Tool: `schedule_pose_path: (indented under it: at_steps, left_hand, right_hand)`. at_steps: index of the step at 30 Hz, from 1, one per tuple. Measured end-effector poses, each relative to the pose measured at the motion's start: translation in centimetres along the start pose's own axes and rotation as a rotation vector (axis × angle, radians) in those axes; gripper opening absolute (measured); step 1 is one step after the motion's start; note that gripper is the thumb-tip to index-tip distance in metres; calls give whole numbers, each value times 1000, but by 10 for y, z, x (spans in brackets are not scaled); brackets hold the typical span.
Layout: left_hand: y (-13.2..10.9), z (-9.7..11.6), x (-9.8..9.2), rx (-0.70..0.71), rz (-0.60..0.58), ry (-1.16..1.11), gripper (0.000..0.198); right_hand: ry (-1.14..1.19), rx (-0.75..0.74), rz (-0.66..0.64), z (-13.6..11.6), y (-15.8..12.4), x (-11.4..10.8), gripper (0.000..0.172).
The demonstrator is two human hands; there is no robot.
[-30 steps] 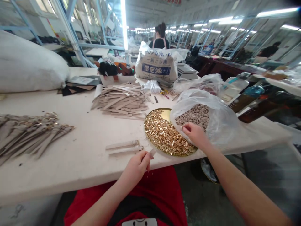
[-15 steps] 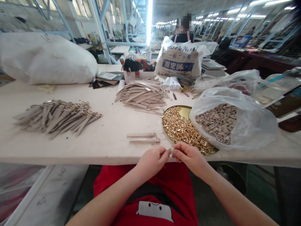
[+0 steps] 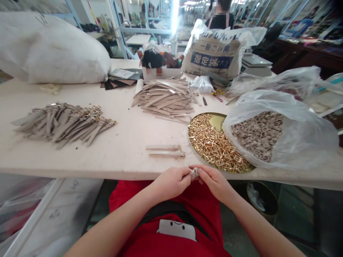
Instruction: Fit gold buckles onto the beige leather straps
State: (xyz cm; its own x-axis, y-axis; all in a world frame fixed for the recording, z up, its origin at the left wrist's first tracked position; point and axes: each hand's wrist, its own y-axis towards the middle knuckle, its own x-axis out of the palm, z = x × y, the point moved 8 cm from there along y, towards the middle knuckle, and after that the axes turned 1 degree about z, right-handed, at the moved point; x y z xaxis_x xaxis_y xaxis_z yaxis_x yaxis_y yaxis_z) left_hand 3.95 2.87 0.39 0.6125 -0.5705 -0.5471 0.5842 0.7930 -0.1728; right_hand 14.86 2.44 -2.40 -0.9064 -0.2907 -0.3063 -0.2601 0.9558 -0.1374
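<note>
At the table's front edge, my left hand (image 3: 171, 182) and my right hand (image 3: 216, 182) meet, both closed. Their fingertips pinch a small beige strap piece (image 3: 194, 173), folded or looped; most of it is hidden by the fingers. Just beyond them lie two beige straps (image 3: 163, 147) side by side, each with a small gold buckle at its right end. A round gold tray (image 3: 216, 120) heaped with gold buckles (image 3: 214, 141) stands to the right. Next to it, a clear plastic bag (image 3: 300, 142) lies open on many small beige loops (image 3: 258, 135).
Buckled straps (image 3: 64, 123) are piled on the left of the table, and plain strips (image 3: 163, 98) farther back. Behind them stand a white bulging sack (image 3: 53, 50), a box (image 3: 160, 73) and a printed bag (image 3: 211, 57). Another person (image 3: 221, 16) is in the background.
My view has tilted down a little. The pinched strap piece shows more between my fingertips, and my right-hand fingers have shifted around it.
</note>
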Motion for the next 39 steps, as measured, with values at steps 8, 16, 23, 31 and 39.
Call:
schedule_pose_path:
  at_steps: [8, 16, 23, 31, 39]
  left_hand:
    - [6, -14, 3, -81, 60, -92, 26]
    - [10, -26, 4, -165, 105, -153, 20]
    - [6, -28, 6, -145, 80, -446, 23]
    - [-3, -31, 7, -132, 68, -502, 28]
    - [-15, -36, 12, -205, 115, -388, 24]
  right_hand:
    - [67, -4, 163, 9, 6, 1, 37]
    - [177, 4, 128, 10, 13, 5, 25]
    - [415, 87, 91, 15, 9, 24, 22]
    - [777, 220, 57, 23, 3, 33, 26]
    - [886, 330, -215, 25, -9, 51, 26]
